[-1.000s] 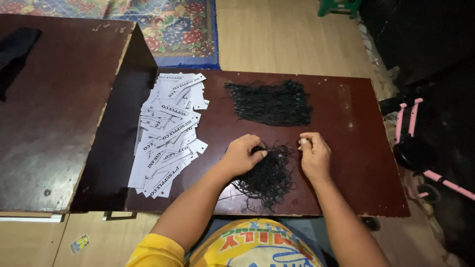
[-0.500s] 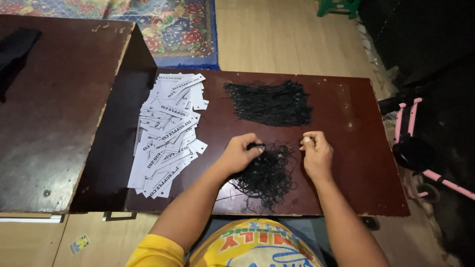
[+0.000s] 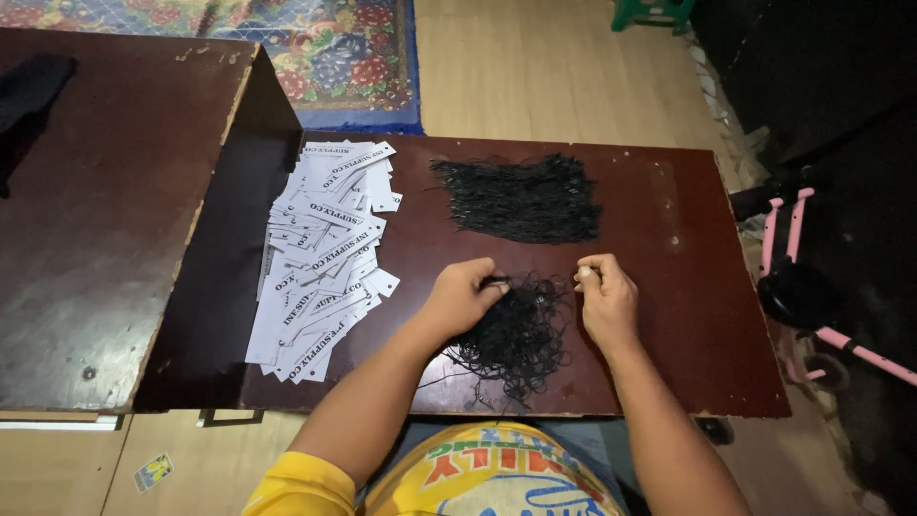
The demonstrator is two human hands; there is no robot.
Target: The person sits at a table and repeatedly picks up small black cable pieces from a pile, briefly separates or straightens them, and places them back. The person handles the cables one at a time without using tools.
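A tangled heap of black strings point(image 3: 519, 334) lies near the front edge of a low dark-brown table point(image 3: 669, 325). My left hand point(image 3: 463, 294) rests on the heap's upper left side, fingers pinched on strings there. My right hand point(image 3: 606, 298) sits just right of the heap, fingertips closed around what looks like a thin string end. Farther back lies a neater bundle of black strings point(image 3: 521, 198). A spread pile of white paper tags point(image 3: 320, 258) with black print covers the table's left part.
A taller dark wooden table point(image 3: 105, 220) stands at the left, touching the low one. A patterned rug point(image 3: 287, 38) lies beyond on the wooden floor. A pink-and-black wheeled toy point(image 3: 802, 287) stands at the right. My yellow shirt shows at the bottom.
My right hand has shifted slightly right and away from the heap, drawing out a string. My left hand stays on the heap. Tags and the far bundle are unmoved.
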